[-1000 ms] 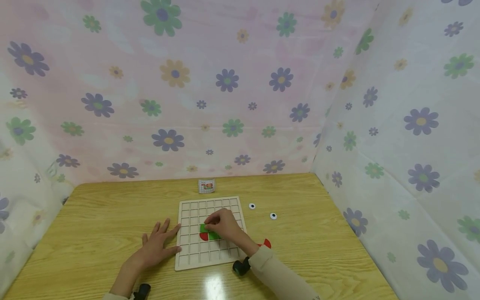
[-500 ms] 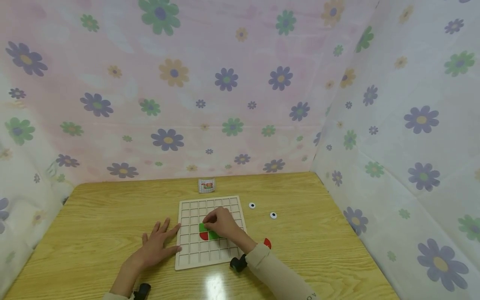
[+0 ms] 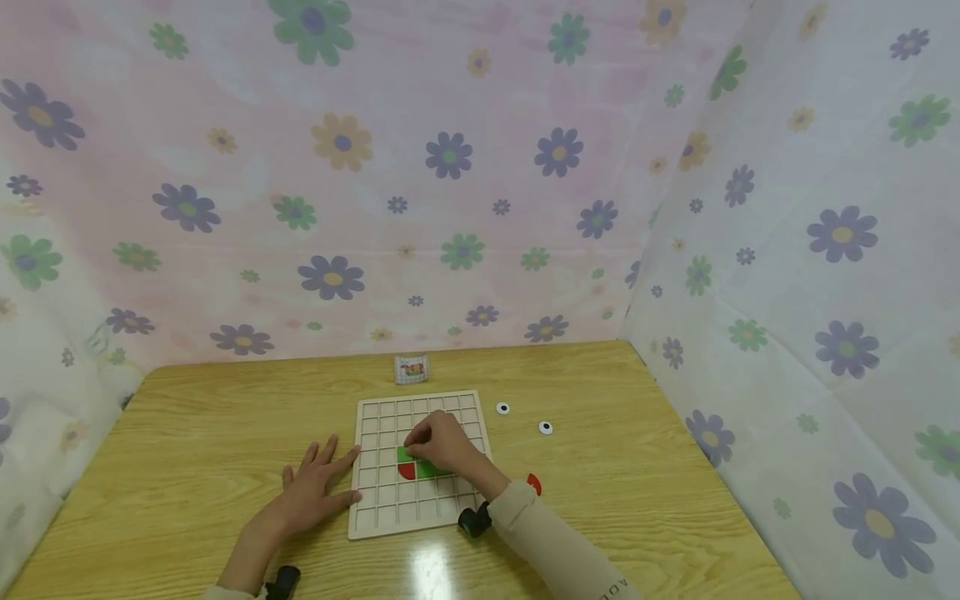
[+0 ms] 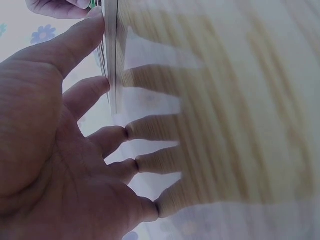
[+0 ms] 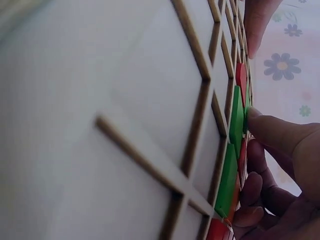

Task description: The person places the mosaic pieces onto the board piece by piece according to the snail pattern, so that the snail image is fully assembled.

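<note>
A pale wooden grid board [image 3: 416, 510] lies flat on the table. My left hand [image 3: 311, 487] rests beside its left edge, fingers spread, the thumb and index fingertips right at the rim. Over the middle of the board, my right hand [image 3: 444, 442] pinches a small green tile [image 3: 403, 455] with thumb and index finger, low in the grid. Directly below that tile sits a red rounded piece [image 3: 407, 472], with another green tile [image 3: 425, 470] to its right. In the right wrist view, further green tiles [image 5: 228, 176] and a red piece [image 5: 241, 75] show; the right hand hides part of the row.
Two white eye discs, one nearer the board [image 3: 503, 408] and one farther right [image 3: 546, 427], lie on the wooden table [image 3: 637, 500]. A red quarter-round piece [image 3: 534, 483] is by the right sleeve. A small picture card [image 3: 412, 369] lies behind the board. Flowered cloth [image 3: 465, 183] surrounds the table.
The right hand has shifted slightly left with its fingertips still on the green tile, and the loose red piece shows more beside the sleeve. The left hand stays in place.
</note>
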Tool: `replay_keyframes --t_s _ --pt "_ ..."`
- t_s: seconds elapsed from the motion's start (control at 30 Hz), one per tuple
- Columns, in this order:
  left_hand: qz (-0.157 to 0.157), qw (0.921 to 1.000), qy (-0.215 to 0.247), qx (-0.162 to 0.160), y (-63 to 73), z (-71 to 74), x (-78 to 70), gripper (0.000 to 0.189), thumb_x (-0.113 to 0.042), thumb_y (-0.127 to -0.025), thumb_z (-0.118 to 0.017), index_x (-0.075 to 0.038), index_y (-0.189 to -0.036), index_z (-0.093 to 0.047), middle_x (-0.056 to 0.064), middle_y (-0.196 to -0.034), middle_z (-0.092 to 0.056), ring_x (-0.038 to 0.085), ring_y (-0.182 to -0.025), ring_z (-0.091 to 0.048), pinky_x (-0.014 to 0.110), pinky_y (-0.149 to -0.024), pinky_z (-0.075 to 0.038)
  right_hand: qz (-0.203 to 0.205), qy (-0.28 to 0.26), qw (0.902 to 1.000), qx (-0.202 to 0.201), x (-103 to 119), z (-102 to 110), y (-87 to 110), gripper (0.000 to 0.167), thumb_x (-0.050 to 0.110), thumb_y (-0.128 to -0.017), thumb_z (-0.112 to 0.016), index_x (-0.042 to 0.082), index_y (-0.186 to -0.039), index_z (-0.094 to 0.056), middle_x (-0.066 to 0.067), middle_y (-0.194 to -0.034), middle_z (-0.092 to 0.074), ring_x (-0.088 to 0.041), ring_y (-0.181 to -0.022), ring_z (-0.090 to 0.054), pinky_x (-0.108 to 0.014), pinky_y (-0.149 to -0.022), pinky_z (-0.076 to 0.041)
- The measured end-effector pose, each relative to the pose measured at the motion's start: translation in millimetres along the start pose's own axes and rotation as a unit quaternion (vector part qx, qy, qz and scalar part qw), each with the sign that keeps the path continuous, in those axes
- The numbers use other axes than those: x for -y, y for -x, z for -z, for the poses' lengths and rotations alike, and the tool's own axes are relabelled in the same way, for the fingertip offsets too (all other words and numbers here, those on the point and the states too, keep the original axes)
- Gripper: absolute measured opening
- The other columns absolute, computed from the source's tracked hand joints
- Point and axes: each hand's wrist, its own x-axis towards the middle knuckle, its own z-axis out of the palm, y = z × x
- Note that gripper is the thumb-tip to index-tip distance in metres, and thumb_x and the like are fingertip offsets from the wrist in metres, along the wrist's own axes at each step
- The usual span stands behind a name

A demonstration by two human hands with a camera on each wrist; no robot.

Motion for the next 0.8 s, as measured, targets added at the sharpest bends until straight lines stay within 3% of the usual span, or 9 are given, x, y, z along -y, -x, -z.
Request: replay_keyframes --t_s 0.5,0.8 --pt "0.007 1.0000 -0.003 -0.001 -1.2 -3.0 3.8 0.075 -0.041 -0.095 -0.071 -0.007 -0.155 -0.042 0.035 -0.163 -0.013 0.064 -0.146 -0.001 0.091 -0.096 0.002 -0.006 -0.013 0.9999 -0.008 -1 -1 -0.6 0.004 0.009 -0.089 -0.079 0.007 -0.087 -0.082 0.002 -0.080 -0.075 0.000 -0.069 -0.062 -0.021 -0.068 -0.053" --pt "0.007 0.9999 -0.007 -0.003 -1.4 -4.0 3.7 0.075 -0.041 -0.094 -0.071 -0.008 -0.155 -0.042 0.035 -0.163 -0.013 0.064 -0.146 -0.001 0.091 -0.097 0.002 0.038 -0.058 0.9975 -0.014 -11 18 16.9 0.012 0.014 -0.096 -0.072 0.006 -0.100 -0.080 -0.004 -0.091 -0.074 -0.006 -0.067 -0.058 -0.023 -0.063 -0.049"
